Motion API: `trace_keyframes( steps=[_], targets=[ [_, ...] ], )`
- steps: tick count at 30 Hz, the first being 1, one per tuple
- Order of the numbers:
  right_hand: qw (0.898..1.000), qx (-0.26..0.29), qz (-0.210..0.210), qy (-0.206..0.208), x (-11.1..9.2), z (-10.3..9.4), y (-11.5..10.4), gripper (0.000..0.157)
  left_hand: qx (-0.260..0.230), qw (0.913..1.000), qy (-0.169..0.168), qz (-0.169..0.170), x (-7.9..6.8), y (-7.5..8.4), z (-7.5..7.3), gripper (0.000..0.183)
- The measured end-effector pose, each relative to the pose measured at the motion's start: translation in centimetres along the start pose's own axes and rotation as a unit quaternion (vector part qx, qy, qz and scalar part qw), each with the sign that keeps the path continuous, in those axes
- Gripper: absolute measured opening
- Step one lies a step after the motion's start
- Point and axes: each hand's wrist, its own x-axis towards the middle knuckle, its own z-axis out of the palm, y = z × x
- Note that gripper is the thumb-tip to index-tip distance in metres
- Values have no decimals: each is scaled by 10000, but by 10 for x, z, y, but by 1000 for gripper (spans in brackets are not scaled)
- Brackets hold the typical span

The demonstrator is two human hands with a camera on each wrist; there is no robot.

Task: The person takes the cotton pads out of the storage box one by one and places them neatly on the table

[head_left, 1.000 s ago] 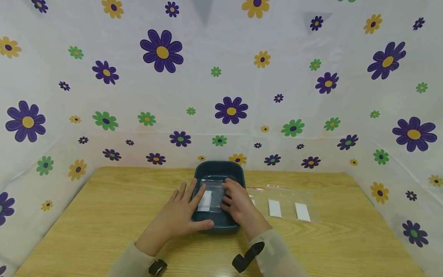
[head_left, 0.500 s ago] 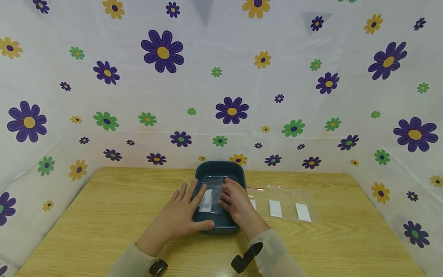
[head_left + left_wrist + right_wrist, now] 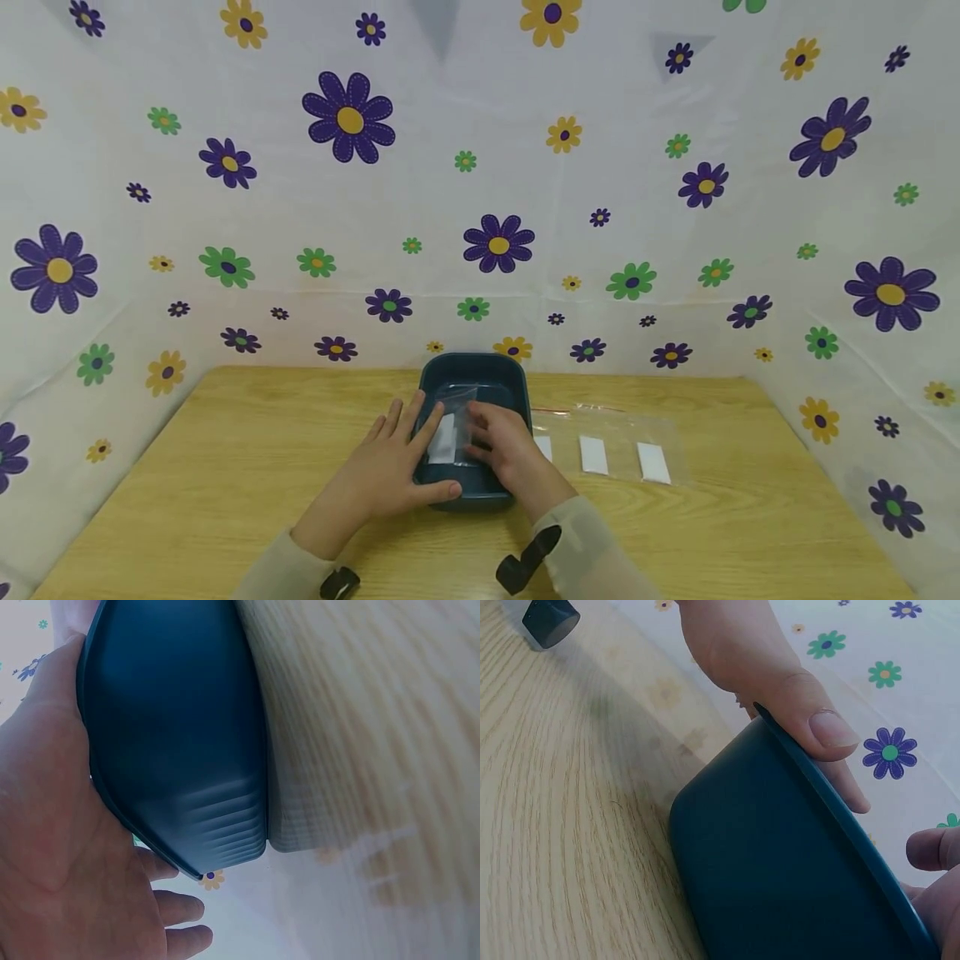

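Where the transparent bag (image 3: 452, 435) wrinkles, right hand's (image 3: 510, 446) grip is unclear, left hand (image 3: 386, 471) splayed

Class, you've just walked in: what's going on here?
A person is working with both bare hands at a dark blue tub on a wooden table. The left hand lies spread over the tub's left rim. The right hand reaches in to a clear bag holding a white piece; whether that hand pinches it is hard to tell. To the tub's right, more clear bags showing three white pieces lie on the table.
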Motion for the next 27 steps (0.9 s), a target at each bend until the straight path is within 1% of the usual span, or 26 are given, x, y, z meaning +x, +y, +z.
trace_keyframes(
  steps=[3,6,9,12,15,17,19,21,23,25,27],
  targets=[
    [10000,6,-66,-24,0,-1,1,44,-14,10000,4,-12,0,-1,1,110],
    [9997,134,-181,-16,-1,-3,0,41,26,10000,11,-18,0,-1,2,110],
    [9990,346,-286,-3,-1,-4,-3,39,25,10000,12,-5,0,0,1,110],
    [9986,367,-362,85,-2,-3,-8,36,8,10000,-12,-8,0,0,0,110],
    [9982,5,-527,299,-6,-3,-13,32,-28,10000,-26,-12,0,1,0,110],
    [9958,-356,-702,463,-9,-4,-15,28,-21,10000,-28,-14,0,0,2,111],
    [9927,-603,-891,537,-13,-6,-17,27,-14,10000,-13,-3,0,0,3,111],
    [9906,-732,-1021,539,-15,-8,-19,30,-9,10000,-1,6,1,-1,4,111],
    [9902,-718,-1112,446,-17,-11,-21,38,-16,10000,3,12,1,-2,5,111],
    [9912,-637,-1116,320,-20,-14,-24,46,-39,10000,-14,9,1,-2,6,111],
    [9927,-546,-1057,200,-22,-18,-26,49,-78,10000,-36,-5,1,-2,5,110]
  ],
)
